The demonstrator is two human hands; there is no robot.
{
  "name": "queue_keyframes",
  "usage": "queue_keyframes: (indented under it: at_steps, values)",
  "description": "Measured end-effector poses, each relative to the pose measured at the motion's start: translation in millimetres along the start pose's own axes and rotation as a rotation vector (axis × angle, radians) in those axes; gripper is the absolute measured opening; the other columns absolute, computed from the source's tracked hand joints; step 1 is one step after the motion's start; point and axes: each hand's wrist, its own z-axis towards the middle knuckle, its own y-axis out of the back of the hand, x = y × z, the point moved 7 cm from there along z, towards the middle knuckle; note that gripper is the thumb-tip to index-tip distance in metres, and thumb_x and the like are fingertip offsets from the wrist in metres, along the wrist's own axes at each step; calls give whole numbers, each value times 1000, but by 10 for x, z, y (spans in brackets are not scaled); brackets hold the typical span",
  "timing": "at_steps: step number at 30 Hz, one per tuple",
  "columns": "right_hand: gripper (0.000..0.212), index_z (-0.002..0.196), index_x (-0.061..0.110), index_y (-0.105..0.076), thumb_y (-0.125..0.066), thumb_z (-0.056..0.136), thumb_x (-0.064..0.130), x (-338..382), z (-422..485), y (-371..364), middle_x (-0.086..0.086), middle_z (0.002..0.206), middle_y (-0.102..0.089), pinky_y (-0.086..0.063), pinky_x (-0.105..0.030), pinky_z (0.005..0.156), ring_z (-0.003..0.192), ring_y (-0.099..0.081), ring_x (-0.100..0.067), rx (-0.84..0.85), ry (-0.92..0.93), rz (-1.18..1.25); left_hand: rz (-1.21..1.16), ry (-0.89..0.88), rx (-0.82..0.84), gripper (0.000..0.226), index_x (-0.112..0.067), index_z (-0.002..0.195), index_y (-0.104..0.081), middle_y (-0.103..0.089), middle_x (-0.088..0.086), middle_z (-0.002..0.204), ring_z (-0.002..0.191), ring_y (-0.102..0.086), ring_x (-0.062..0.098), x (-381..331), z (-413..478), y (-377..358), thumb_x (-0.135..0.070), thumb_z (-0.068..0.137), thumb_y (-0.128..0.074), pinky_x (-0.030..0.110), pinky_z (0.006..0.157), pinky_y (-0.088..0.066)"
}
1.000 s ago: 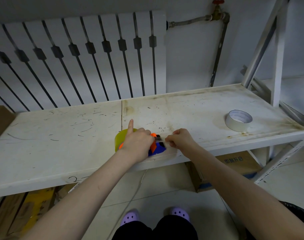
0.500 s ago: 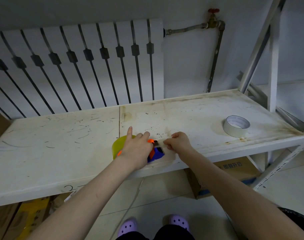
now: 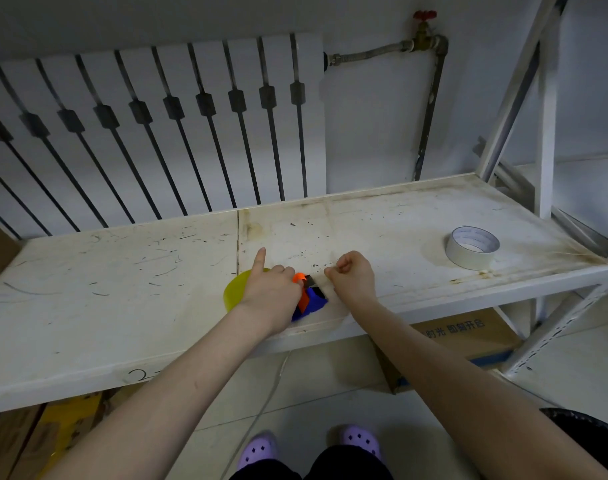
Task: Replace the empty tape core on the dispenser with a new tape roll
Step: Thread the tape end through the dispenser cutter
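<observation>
Now left hand (image 3: 273, 296) clamps plastic dispenser (image 3: 307, 299), yellow roll (image 3: 234, 289); right hand (image 3: 353, 277) fingers pinch, seemingly, clear tape end.

- The dispenser (image 3: 309, 299) sits on the shelf (image 3: 122, 289) near its front edge, under my left hand (image 3: 273, 296).
- The tape roll (image 3: 234, 291) lies on the shelf, just left of that hand.
- My right hand (image 3: 353, 275) is just right of the dispenser.
- The empty tape core (image 3: 472, 247) stands far right on the shelf, well apart.
- The radiator (image 3: 157, 133) is behind the shelf.
</observation>
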Motion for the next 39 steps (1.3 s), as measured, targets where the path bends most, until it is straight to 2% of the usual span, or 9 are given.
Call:
queue_keyframes:
  at_steps: [5,8,13,16,21,28,31,35,39]
  values:
    - [30,68,21,-41,-61,83,4,-14,18,-62,3,68,-48,-37,-17,57,62,-47,-11,-54,-47,52,24,-4,13,43,-17,134,-47,-56,6,122,119,-51,25,-2,27,-20,-29,93,-49,59,115,0]
    - [23,73,18,-43,-59,84,5,-30,32,-138,4,69,-49,-34,-16,54,66,-48,-13,-15,-74,34,-3,-1,36,36,-18,125,-54,-57,5,117,114,-53,25,7,42,-27,-28,91,-51,59,115,-1]
    - [11,87,13,-46,-56,85,8,-62,64,-138,3,75,-50,-46,-24,65,74,-50,-17,49,-104,54,-292,70,-8,31,-19,111,-62,-57,6,114,109,-55,27,108,93,60,-35,87,-52,54,112,-19]
    - [28,98,10,-44,-64,80,5,-54,18,-161,2,80,-48,-49,-27,72,72,-49,-10,177,-126,197,-452,154,-24,33,-19,108,-64,-63,5,111,106,-58,27,189,203,51,-39,83,-56,45,100,-36]
    - [44,111,6,-44,-70,76,-2,-17,-13,-209,2,86,-46,-45,-14,65,73,-47,-5,266,-98,216,-496,253,100,39,-16,108,-62,-67,3,105,106,-58,25,308,423,-34,-39,76,-62,56,111,-20]
    - [38,103,10,-47,-71,75,0,33,35,-208,5,85,-50,-45,-13,67,81,-50,-10,189,-49,225,-556,247,98,24,-16,91,-71,-67,2,85,85,-55,22,325,523,-15,-31,73,-66,53,109,-29]
    - [36,104,9,-49,-70,76,1,66,61,-204,7,84,-49,-44,-12,65,75,-49,-6,175,-19,204,-576,259,88,25,-19,92,-73,-70,1,89,87,-57,22,361,527,-34,-30,70,-67,50,105,-36]
    - [30,99,11,-49,-66,77,0,82,131,-218,2,87,-51,-45,-14,69,82,-52,-12,167,-17,212,-585,243,119,32,-19,95,-72,-70,1,93,89,-59,21,367,534,-43,-36,67,-73,50,101,-40]
    - [24,96,11,-51,-63,78,0,36,198,-247,2,85,-52,-47,-22,77,84,-53,-14,150,-45,187,-582,248,149,43,-20,101,-69,-66,0,94,95,-59,23,363,533,-44,-42,66,-78,49,99,-44]
